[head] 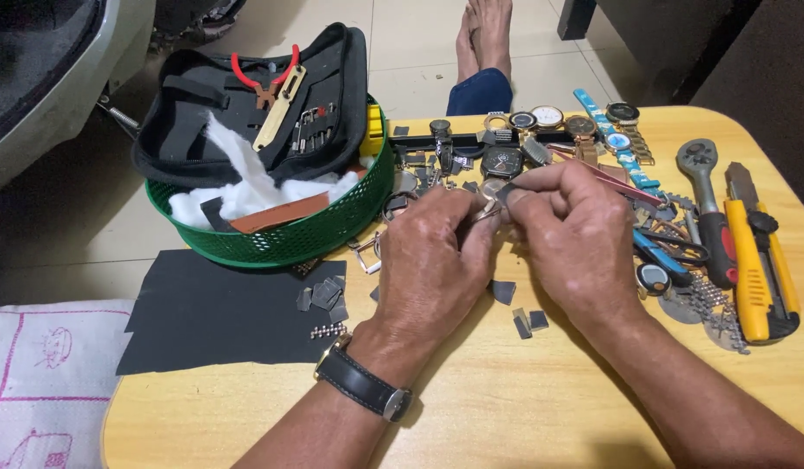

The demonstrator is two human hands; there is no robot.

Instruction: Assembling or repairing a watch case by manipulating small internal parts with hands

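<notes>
Pinching a small metal watch part between thumbs and forefingers, the left hand and right hand meet fingertip to fingertip above the middle of a round yellow tabletop. Each grip is pressed together on the piece, which is mostly hidden by the fingers and too small to make out. A slim pink tool runs out from under the right hand. The left wrist wears a black-strapped wristwatch; both forearms come in from the bottom edge, backs of the hands up. Grey scraps lie just below the hands, with bare wood nearer the body. Close behind sits a row of watches. To the right, near the rim, lie a ratchet handle and a yellow utility knife. To the left, a green basket overhangs the edge, holding a black tool pouch and white wadding.
</notes>
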